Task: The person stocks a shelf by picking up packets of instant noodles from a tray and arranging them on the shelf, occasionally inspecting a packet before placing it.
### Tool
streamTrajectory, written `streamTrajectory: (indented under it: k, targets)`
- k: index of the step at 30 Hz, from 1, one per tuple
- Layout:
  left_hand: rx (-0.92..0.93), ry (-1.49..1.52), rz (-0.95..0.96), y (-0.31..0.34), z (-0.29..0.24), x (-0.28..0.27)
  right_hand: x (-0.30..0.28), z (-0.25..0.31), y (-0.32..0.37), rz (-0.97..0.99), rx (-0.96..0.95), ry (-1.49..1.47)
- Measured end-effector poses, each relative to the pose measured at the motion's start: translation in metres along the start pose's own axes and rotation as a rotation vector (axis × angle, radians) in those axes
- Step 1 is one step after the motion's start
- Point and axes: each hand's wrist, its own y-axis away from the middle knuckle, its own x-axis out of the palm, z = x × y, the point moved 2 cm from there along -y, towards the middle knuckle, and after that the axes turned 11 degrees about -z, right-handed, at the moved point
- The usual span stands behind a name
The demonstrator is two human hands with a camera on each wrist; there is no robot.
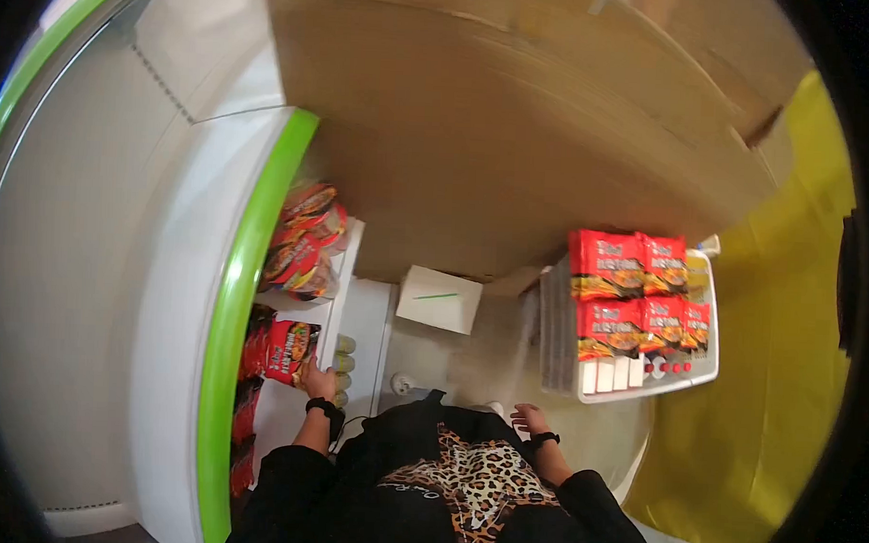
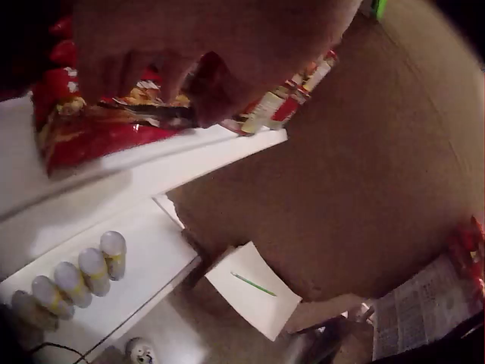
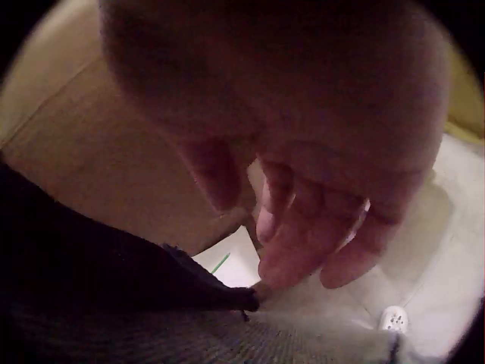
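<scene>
At the shelf on the left, my left hand (image 1: 320, 380) grips the near edge of a red instant noodle packet (image 1: 291, 351). In the left wrist view the fingers curl over that packet (image 2: 98, 144), hiding part of it, just above the white shelf board (image 2: 144, 176). More red packets (image 1: 248, 409) stand in the row beside it. My right hand (image 1: 527, 418) hangs by my body with loosely bent fingers; the right wrist view shows nothing held in that hand (image 3: 303, 174).
Other bagged packets (image 1: 305, 267) fill the shelf's far end. Several pale bottles (image 2: 92, 267) stand on the lower board. A white box (image 1: 440, 310) with a green pencil lies ahead on the floor. At right, a white bin (image 1: 641, 387) bears red noodle packets (image 1: 607, 268). Brown cardboard (image 1: 439, 128) walls the back.
</scene>
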Motion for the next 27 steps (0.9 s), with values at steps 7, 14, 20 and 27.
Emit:
streamTrajectory:
  k: [7, 14, 20, 27]
  targets:
    - [0.028, 0.097, 0.228, 0.071, -0.081, 0.058, -0.082, -0.047, 0.011, -0.102, -0.044, -0.188]
    - [0.225, 0.236, 0.432, 0.167, -0.176, 0.094, -0.157, -0.120, 0.024, -0.186, 0.010, -0.447]
    - [0.413, 0.302, 0.544, 0.223, -0.202, 0.133, -0.189, -0.182, 0.033, -0.303, 0.036, -0.679]
    - [0.306, 0.310, 0.727, 0.246, -0.232, 0.132, -0.193, -0.209, 0.047, -0.291, 0.087, -0.861]
